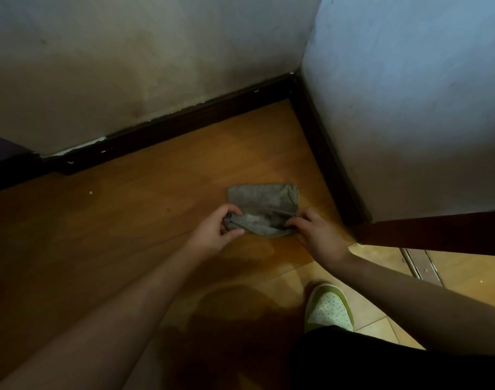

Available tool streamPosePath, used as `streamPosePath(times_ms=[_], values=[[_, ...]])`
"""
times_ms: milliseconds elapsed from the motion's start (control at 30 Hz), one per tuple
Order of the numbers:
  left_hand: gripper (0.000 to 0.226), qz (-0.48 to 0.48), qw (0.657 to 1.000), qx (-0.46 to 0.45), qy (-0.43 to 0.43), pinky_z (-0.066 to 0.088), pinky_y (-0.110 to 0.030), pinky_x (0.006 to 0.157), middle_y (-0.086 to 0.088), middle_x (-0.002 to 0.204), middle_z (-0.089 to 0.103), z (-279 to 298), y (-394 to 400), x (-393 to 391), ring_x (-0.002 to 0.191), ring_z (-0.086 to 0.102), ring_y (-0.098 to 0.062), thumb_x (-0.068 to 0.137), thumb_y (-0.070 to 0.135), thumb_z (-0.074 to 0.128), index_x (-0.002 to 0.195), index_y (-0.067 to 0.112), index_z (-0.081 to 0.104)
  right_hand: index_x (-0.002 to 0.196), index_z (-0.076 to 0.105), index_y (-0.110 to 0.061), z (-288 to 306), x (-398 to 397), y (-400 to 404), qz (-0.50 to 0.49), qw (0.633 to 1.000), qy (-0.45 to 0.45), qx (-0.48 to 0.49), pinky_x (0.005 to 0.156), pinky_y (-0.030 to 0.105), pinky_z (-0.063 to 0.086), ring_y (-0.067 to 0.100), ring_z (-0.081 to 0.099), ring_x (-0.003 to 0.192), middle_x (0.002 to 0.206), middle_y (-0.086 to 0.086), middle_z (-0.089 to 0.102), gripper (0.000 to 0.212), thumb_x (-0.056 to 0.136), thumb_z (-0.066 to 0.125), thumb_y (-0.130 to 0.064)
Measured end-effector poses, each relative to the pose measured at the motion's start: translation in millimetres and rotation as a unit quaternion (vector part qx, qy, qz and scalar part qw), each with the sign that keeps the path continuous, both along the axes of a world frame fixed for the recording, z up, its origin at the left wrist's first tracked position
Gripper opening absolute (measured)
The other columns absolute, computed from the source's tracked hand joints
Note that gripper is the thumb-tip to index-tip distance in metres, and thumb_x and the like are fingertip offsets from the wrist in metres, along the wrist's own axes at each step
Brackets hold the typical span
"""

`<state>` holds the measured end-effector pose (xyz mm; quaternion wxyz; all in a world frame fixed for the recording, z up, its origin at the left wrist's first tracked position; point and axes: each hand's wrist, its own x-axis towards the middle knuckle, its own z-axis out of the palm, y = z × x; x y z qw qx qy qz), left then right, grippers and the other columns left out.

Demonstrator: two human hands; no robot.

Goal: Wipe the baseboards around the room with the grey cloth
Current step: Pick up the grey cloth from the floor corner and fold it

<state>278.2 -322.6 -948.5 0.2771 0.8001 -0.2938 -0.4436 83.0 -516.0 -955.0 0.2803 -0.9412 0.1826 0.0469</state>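
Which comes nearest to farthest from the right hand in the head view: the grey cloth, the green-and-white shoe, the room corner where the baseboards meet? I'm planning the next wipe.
1. grey cloth: pinched by the right hand, on the floor.
2. green-and-white shoe: below the hand, toward the person.
3. corner of the baseboards: far up, where the walls meet.

Wood floor (128, 220): grey cloth (264, 199) (part lifted), shoe (329, 308).

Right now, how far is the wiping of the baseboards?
Nothing shows as wiped yet. In hand: the left hand and right hand grip the near edge of the grey cloth, which lies on the floor. Left: the dark baseboards, which the cloth does not touch.
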Motion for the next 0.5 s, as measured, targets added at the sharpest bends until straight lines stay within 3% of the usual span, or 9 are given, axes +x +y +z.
streamPosePath(times_ms=[100,200,267,367,500], values=[[0.037,0.015,1.0,-0.011,-0.019,0.039,-0.005,0.056,0.025,0.098,0.046,-2,0,-4,0.074,0.051,0.002,0.094,0.019,0.067,0.114,0.042,0.045,0.095,0.072,-0.016,-1,-3,-4,-0.013,1.0,-0.017,0.005,0.082,0.039,0.048,0.029,0.06,0.102,0.109,0.007,0.064,0.016,0.081,0.078,-0.014],[0.053,0.047,0.999,-0.002,-0.006,0.036,-0.008,0.06,0.022,0.101,0.049,-2,2,-3,0.083,0.053,-0.002,0.093,0.022,0.069,0.133,0.04,0.041,0.094,0.069,-0.02,-2,-5,-4,-0.087,0.992,-0.033,0.089,0.091,0.039,0.047,0.02,0.058,0.106,0.108,0.0,0.065,0.01,0.086,0.074,-0.022],[0.04,0.051,0.998,0.0,-0.032,0.036,-0.016,0.063,0.012,0.1,0.057,-3,2,-2,0.088,0.057,-0.012,0.092,0.023,0.069,0.128,0.029,0.052,0.095,0.061,-0.031,-1,-4,-4,-0.118,0.983,-0.038,0.139,0.087,0.03,0.049,0.008,0.058,0.099,0.103,-0.009,0.062,0.013,0.09,0.069,-0.022],[0.02,0.084,0.996,-0.016,-0.038,0.038,-0.019,0.066,0.01,0.095,0.059,-3,-1,-2,0.09,0.056,-0.012,0.094,0.023,0.067,0.113,0.024,0.059,0.093,0.051,-0.042,1,6,-4,-0.182,0.959,-0.046,0.213,0.08,0.015,0.049,-0.006,0.057,0.102,0.103,-0.018,0.059,0.023,0.091,0.066,-0.025],[0.021,0.118,0.992,-0.027,-0.036,0.04,-0.024,0.08,0.005,0.109,0.061,-3,-9,4,0.1,0.056,-0.012,0.098,0.026,0.062,0.117,0.02,0.058,0.107,0.05,-0.041,0,29,-9,-0.231,0.946,-0.046,0.224,0.075,0.018,0.053,0.0,0.06,0.096,0.106,-0.018,0.059,0.026,0.091,0.068,-0.029]])
